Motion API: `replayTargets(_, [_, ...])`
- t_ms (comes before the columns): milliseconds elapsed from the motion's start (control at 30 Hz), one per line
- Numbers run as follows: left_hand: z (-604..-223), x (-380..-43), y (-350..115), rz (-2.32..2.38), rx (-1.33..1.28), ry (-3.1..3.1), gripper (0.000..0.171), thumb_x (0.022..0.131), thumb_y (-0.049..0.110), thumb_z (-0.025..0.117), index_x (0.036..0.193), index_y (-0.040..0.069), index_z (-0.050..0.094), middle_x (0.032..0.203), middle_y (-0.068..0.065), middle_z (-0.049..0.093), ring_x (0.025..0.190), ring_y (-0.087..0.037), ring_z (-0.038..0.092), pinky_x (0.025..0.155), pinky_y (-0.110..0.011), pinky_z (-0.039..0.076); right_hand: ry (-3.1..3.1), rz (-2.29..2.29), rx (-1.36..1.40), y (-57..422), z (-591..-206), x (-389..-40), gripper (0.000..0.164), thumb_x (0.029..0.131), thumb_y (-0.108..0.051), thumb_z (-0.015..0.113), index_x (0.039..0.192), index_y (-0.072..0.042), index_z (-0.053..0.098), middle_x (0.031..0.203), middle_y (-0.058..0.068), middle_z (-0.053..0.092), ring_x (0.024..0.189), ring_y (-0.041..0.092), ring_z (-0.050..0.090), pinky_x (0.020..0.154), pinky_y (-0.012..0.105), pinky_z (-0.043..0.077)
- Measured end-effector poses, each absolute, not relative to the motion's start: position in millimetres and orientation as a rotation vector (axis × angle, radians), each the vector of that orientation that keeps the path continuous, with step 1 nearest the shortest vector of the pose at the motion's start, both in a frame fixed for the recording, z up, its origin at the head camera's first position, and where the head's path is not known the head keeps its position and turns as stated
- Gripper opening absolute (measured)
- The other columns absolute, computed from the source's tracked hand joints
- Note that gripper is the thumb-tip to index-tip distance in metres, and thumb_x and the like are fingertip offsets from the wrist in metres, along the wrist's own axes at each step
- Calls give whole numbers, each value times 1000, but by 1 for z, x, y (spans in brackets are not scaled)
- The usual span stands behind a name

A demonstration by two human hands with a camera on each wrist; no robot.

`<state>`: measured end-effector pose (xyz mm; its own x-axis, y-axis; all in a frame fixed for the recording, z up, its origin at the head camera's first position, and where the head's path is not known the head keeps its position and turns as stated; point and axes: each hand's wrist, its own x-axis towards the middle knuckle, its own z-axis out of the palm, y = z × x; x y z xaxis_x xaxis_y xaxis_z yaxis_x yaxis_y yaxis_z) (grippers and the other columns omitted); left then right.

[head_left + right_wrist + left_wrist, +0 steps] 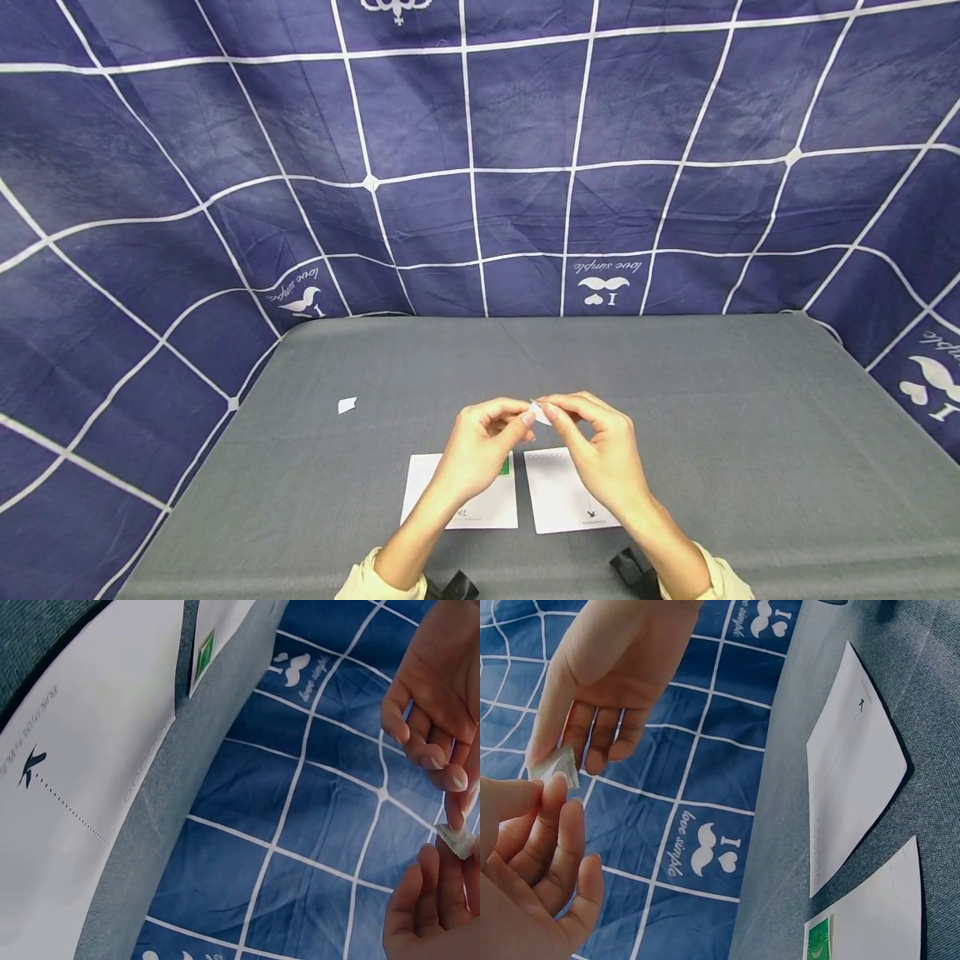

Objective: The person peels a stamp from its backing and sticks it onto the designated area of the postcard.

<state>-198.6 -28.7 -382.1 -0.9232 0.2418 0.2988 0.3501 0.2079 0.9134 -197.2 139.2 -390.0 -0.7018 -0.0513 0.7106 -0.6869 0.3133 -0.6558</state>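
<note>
Over the front middle of the table, my left hand [474, 446] and right hand [611, 454] meet at a small whitish postage stamp [540, 414] with a toothed edge. Thumb and forefinger of each hand pinch it from opposite sides. The left wrist view shows the stamp [564, 766] between both hands' fingertips, its toothed edge outward. Below the hands lie two white envelopes side by side. The left envelope [423, 487] bears a green stamp [505, 467] at its upper right corner. The right envelope [553, 496] carries a small dark bird print; my right hand partly covers it.
A small white paper scrap [347, 406] lies on the left part of the grey table [675, 375]. A blue curtain [525, 208] with white grid lines hangs behind and at both sides. Black straps [459, 587] show near the wrists.
</note>
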Motion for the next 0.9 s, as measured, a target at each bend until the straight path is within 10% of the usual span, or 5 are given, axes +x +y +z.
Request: replayTargets(900, [-383,-199,-29,-1821,-570,-2381,15,93,14,63,99,4,71,74,-1,66,69,-11,64,64,-26,49,-2082,1620,531,140,-385,-193,13,88,-3,67,96,-10,74,89,-4,69,77,12,62,67,22,47])
